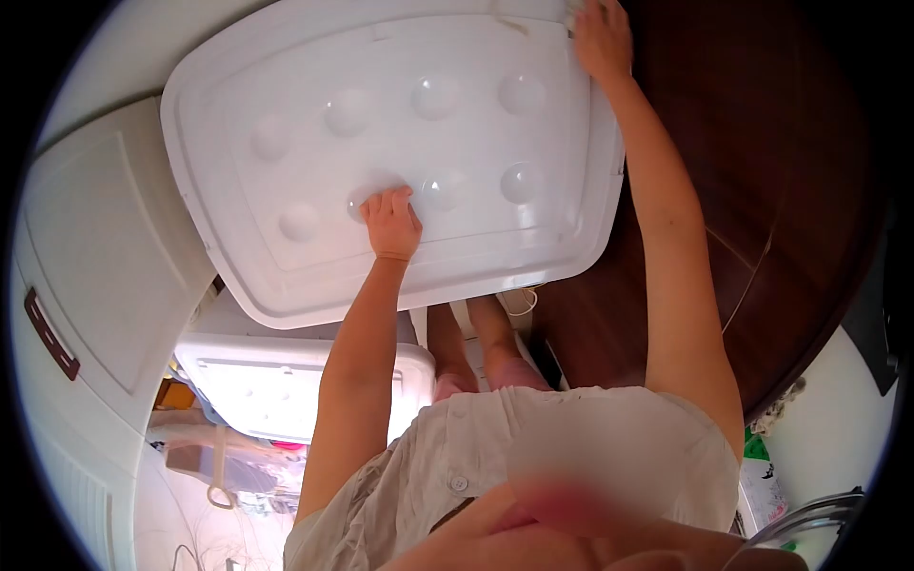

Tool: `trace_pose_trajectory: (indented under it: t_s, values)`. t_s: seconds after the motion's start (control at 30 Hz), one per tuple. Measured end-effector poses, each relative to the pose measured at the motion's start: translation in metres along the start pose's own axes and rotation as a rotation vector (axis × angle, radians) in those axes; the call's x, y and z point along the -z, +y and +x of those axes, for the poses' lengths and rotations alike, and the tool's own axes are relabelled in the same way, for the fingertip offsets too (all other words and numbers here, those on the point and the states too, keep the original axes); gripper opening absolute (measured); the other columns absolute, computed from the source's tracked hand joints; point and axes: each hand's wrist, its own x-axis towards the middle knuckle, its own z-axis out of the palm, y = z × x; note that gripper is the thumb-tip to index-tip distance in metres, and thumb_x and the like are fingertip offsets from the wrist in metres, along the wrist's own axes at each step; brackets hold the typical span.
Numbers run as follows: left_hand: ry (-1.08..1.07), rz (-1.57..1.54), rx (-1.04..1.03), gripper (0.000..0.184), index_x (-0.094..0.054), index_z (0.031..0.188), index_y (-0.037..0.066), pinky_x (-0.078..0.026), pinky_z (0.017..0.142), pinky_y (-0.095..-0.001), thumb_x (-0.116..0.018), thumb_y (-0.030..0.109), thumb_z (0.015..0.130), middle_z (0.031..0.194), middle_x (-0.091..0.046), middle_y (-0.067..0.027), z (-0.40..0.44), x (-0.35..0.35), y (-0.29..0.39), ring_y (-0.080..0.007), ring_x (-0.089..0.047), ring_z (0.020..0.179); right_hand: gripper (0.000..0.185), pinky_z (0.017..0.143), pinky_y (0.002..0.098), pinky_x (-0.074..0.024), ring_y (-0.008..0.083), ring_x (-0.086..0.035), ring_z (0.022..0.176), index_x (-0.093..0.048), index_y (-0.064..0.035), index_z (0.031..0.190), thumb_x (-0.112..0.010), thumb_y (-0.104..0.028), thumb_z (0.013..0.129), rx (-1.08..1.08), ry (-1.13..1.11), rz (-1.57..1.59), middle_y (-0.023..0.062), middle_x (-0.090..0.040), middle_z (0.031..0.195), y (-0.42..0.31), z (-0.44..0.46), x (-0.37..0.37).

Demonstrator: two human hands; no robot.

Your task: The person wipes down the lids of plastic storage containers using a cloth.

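Observation:
A large white plastic lid (400, 143) with two rows of round dimples fills the upper middle of the view. My left hand (392, 224) rests on its surface over a lower dimple, with the fingers curled in; the palm side is hidden. At the lid's upper right corner is my right hand (603, 43), its fingers bent around a small pale, cloth-like piece (575, 11) that shows only in part. A yellowish streak marks the lid near its top edge.
Right of the lid stands a dark brown wooden table (762, 200) with a rounded edge. A white cabinet (105, 247) with a brown handle is at left. Below lies another white lidded box (286, 381), beside assorted items. My legs (495, 333) show beneath the lid.

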Motion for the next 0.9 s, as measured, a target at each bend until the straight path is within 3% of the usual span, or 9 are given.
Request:
trace_pose_trajectory:
  t_s: [0.03, 0.17, 0.23, 0.27, 0.43, 0.57, 0.63, 0.77, 0.9]
  values:
    - [-0.009, -0.012, 0.000, 0.031, -0.060, 0.105, 0.013, -0.038, 0.088, -0.0446, -0.061, -0.002, 0.079, 0.093, -0.060, -0.0042, 0.001, 0.002, 0.002, -0.0284, -0.053, 0.089, 0.055, 0.110, 0.0499, -0.0365, 0.0451, -0.045, 0.129, -0.035, -0.0036, 0.151, -0.049, -0.024, 0.102, 0.014, -0.093, -0.022, 0.0296, -0.039, 0.147, 0.022, -0.020, -0.010]
    - [-0.018, -0.012, 0.011, 0.030, -0.060, 0.104, 0.014, -0.039, 0.087, -0.0437, -0.061, 0.000, 0.078, 0.093, -0.060, -0.0033, -0.005, -0.004, -0.002, -0.0274, -0.053, 0.089, 0.057, 0.110, 0.0519, -0.0364, 0.0489, -0.039, 0.135, -0.028, -0.0121, 0.155, -0.037, -0.035, 0.104, -0.569, -0.264, 0.251, 0.0287, -0.034, 0.152, 0.006, -0.043, 0.001]
    - [0.017, -0.009, 0.026, 0.027, -0.060, 0.103, 0.013, -0.039, 0.087, -0.0432, -0.061, 0.002, 0.079, 0.092, -0.059, -0.0031, -0.002, 0.001, 0.001, -0.0266, -0.054, 0.089, 0.058, 0.108, 0.0546, -0.0369, 0.0489, -0.044, 0.130, -0.028, -0.0096, 0.154, -0.038, -0.037, 0.104, -0.535, -0.239, 0.046, 0.0282, -0.036, 0.151, 0.001, -0.024, -0.010]
    - [0.035, -0.033, 0.013, 0.026, -0.061, 0.103, 0.013, -0.039, 0.086, -0.0428, -0.060, 0.002, 0.079, 0.091, -0.059, -0.0029, -0.001, 0.001, 0.002, -0.0263, -0.054, 0.089, 0.057, 0.109, 0.0558, -0.0354, 0.0450, -0.048, 0.127, -0.037, -0.0055, 0.150, -0.043, -0.036, 0.102, -0.351, -0.130, -0.102, 0.0271, -0.041, 0.147, -0.001, -0.013, -0.020]
    - [0.056, -0.109, 0.027, 0.026, -0.061, 0.103, 0.013, -0.039, 0.087, -0.0413, -0.059, 0.003, 0.078, 0.089, -0.058, -0.0026, -0.004, 0.004, 0.004, -0.0259, -0.054, 0.089, 0.041, 0.102, 0.0549, -0.0395, 0.0349, -0.055, 0.118, -0.056, -0.0030, 0.130, -0.046, -0.031, 0.101, 0.087, -0.212, -0.090, 0.0162, -0.059, 0.130, -0.125, 0.087, -0.049]
    - [0.095, -0.106, 0.015, 0.026, -0.061, 0.102, 0.013, -0.039, 0.087, -0.0412, -0.060, 0.002, 0.078, 0.090, -0.059, -0.0026, -0.001, 0.002, 0.000, -0.0261, -0.054, 0.088, 0.023, 0.083, 0.0519, -0.0460, 0.0366, -0.062, 0.092, -0.065, -0.0066, 0.106, -0.053, -0.024, 0.097, 0.042, 0.105, 0.132, 0.0140, -0.067, 0.100, -0.262, 0.108, -0.051]
    - [0.106, -0.130, 0.020, 0.026, -0.060, 0.102, 0.013, -0.039, 0.087, -0.0421, -0.061, 0.001, 0.079, 0.091, -0.059, -0.0028, -0.004, 0.002, 0.000, -0.0265, -0.054, 0.088, 0.025, 0.083, 0.0527, -0.0455, 0.0367, -0.061, 0.092, -0.065, -0.0057, 0.107, -0.055, -0.026, 0.096, 0.078, 0.155, 0.256, 0.0150, -0.067, 0.100, -0.313, 0.117, -0.039]
    - [0.077, -0.117, 0.017, 0.024, -0.062, 0.100, 0.012, -0.040, 0.086, -0.0426, -0.060, 0.002, 0.078, 0.092, -0.060, -0.0033, -0.005, 0.000, 0.000, -0.0265, -0.054, 0.090, 0.044, 0.099, 0.0536, -0.0412, 0.0364, -0.055, 0.115, -0.058, -0.0017, 0.128, -0.058, -0.032, 0.095, 0.098, 0.082, 0.345, 0.0184, -0.062, 0.124, -0.415, 0.128, -0.033]
    - [0.069, -0.064, -0.003, 0.028, -0.062, 0.102, 0.013, -0.040, 0.086, -0.0407, -0.060, 0.003, 0.076, 0.094, -0.060, -0.0017, -0.005, 0.003, -0.002, -0.0245, -0.054, 0.090, 0.067, 0.119, 0.0525, -0.0227, 0.0404, -0.031, 0.145, -0.037, 0.0065, 0.148, -0.050, -0.038, 0.099, 0.299, -0.024, 0.509, 0.0241, -0.037, 0.154, -0.530, 0.137, -0.052]
